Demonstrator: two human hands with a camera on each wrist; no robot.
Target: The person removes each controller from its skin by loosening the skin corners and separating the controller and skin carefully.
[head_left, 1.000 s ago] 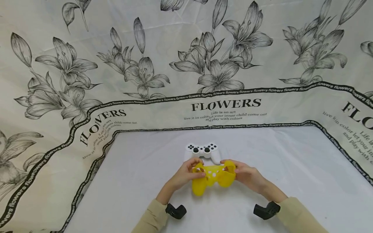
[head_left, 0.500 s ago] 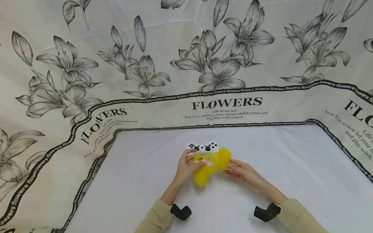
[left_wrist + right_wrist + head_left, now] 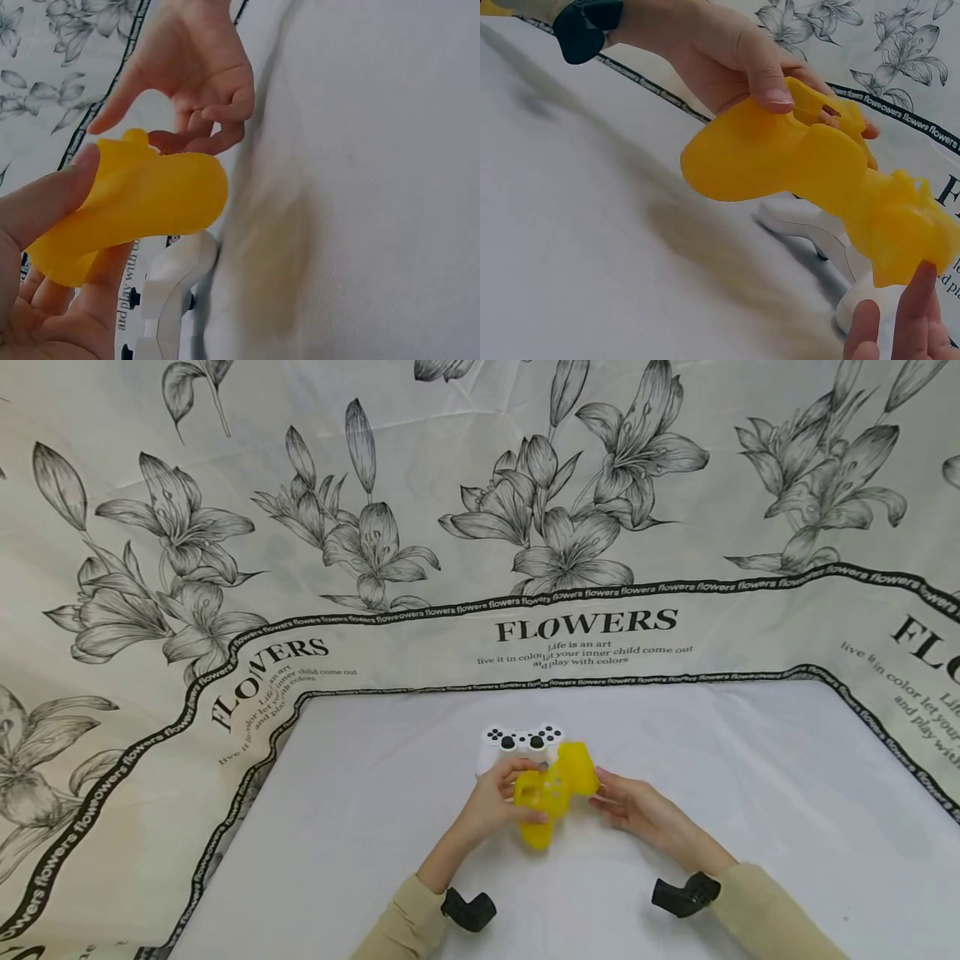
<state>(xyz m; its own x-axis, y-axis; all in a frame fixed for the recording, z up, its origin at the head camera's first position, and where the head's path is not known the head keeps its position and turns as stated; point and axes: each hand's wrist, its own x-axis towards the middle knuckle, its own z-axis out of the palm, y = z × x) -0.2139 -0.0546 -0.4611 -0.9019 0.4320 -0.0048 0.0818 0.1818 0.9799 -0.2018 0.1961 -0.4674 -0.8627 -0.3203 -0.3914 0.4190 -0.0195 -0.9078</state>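
Note:
A yellow silicone game controller cover [image 3: 577,768] is held up off the table in the head view. My left hand [image 3: 487,802] pinches its left part, thumb on the near side and fingers behind. At the cover's other end is my right hand [image 3: 637,806]. One finger of that hand touches the cover in the right wrist view, while in the left wrist view its thumb stands apart from it. Behind the cover lies a white game controller [image 3: 522,737] with black sticks and buttons, its lower part partly hidden by the left hand and the cover.
A white cloth [image 3: 360,827] covers the table. Around the back and sides hangs a curtain [image 3: 405,560] printed with flowers and lettering. Each wrist carries a black camera mount, such as the right mount [image 3: 684,895].
The yellow cover has turned, its right end swinging up and away. The right hand has loosened from the grip it had a second ago. The white controller stays on the table.

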